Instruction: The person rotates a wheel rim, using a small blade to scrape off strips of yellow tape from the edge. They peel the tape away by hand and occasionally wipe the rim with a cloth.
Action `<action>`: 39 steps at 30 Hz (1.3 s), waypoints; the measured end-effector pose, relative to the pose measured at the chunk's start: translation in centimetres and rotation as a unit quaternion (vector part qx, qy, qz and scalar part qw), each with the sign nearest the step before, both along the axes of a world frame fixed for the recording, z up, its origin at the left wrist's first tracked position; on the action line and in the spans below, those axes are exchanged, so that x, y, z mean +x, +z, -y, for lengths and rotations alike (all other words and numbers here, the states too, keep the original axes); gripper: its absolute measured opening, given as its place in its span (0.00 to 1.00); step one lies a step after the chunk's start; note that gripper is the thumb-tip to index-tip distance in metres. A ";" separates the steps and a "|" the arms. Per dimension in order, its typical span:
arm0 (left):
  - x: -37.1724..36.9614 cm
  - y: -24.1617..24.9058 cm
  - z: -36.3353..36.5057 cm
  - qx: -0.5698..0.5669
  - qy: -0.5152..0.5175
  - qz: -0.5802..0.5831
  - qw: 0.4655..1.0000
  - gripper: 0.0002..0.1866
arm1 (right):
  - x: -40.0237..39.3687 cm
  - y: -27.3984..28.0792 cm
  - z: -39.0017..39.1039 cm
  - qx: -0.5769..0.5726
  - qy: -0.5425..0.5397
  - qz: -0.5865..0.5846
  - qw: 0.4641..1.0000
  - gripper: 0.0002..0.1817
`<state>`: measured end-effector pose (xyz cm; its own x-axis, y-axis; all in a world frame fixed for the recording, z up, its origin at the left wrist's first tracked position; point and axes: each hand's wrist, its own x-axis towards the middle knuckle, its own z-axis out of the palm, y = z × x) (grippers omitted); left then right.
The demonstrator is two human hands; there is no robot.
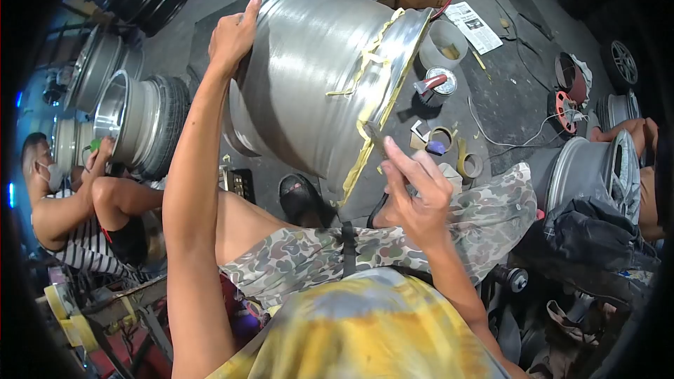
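Observation:
A large silver wheel rim lies on its side in front of me, with rough lines of yellow putty across its barrel and along its right edge. My left hand grips the rim's left edge, thumb up; its other fingers are partly hidden. My right hand is closed round a small, dark, flat putty scraper, index finger stretched along it. The scraper's tip is at the putty near the right edge; whether it touches is hard to tell.
To the right stand a can with a red-handled tool on top, a plastic tub and tape rolls. A newspaper sheet and cables lie beyond. Another person sits at left by wheels; more rims stand at right.

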<state>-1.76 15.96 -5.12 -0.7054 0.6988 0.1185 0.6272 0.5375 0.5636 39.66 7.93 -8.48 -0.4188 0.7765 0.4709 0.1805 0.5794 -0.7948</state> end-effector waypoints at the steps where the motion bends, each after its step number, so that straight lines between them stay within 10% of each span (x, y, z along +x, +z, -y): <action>1: -0.1 0.0 0.1 -0.004 -0.009 0.008 1.000 0.47 | -0.5 0.1 0.0 0.000 0.001 0.001 1.000 0.24; 39: -0.3 0.7 -3.4 -0.011 -0.010 -0.031 0.999 0.45 | 0.9 -2.7 1.4 0.060 -0.005 0.032 0.998 0.27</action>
